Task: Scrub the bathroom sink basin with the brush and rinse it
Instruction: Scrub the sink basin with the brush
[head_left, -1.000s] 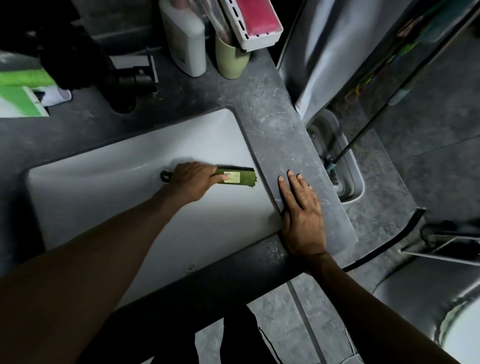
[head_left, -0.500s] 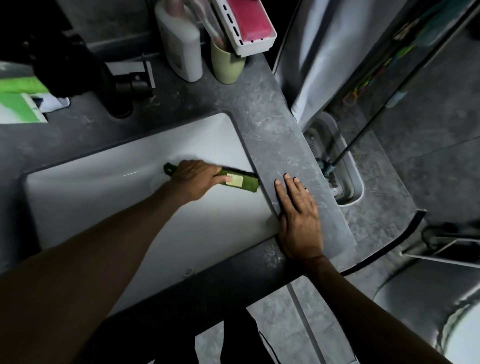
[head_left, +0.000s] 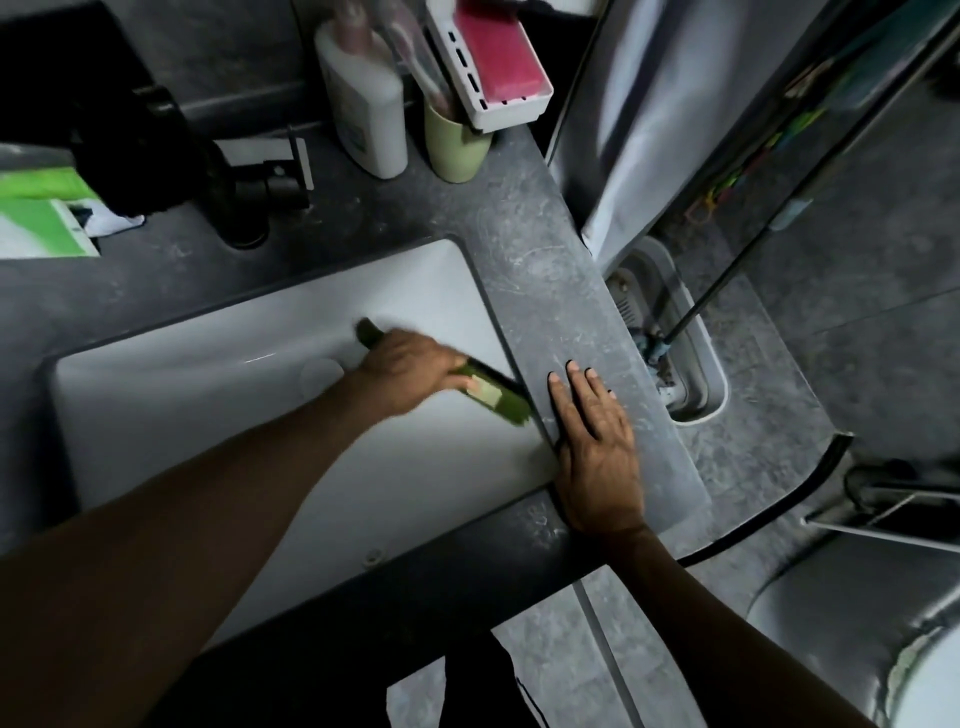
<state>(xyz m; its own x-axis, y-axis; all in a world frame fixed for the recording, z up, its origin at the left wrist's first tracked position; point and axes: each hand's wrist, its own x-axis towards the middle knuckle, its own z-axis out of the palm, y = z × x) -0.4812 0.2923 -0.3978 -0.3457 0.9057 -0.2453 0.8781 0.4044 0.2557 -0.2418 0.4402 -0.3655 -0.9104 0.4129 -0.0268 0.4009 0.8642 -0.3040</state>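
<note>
A white rectangular sink basin (head_left: 218, 405) is set into a dark grey stone counter (head_left: 550, 291). My left hand (head_left: 410, 369) grips a green scrub brush (head_left: 493, 397) by its handle. The brush head lies tilted against the basin's right wall, close to the rim. The handle's end sticks out behind my fingers. My right hand (head_left: 597, 447) rests flat on the counter just right of the basin, fingers spread, holding nothing. The round drain (head_left: 322, 375) shows left of my left wrist. A black faucet (head_left: 249, 192) stands behind the basin.
A white bottle (head_left: 366, 109), a pale green cup (head_left: 457, 145) and a white tray with a pink block (head_left: 493, 62) crowd the counter's back right. A green-and-white packet (head_left: 36, 218) lies at the back left. A white bin with a mop pole (head_left: 670, 338) stands on the floor to the right.
My left hand has swung the brush head down and to the right along the basin's right wall, tilting it more steeply. My right hand stays planted on the counter.
</note>
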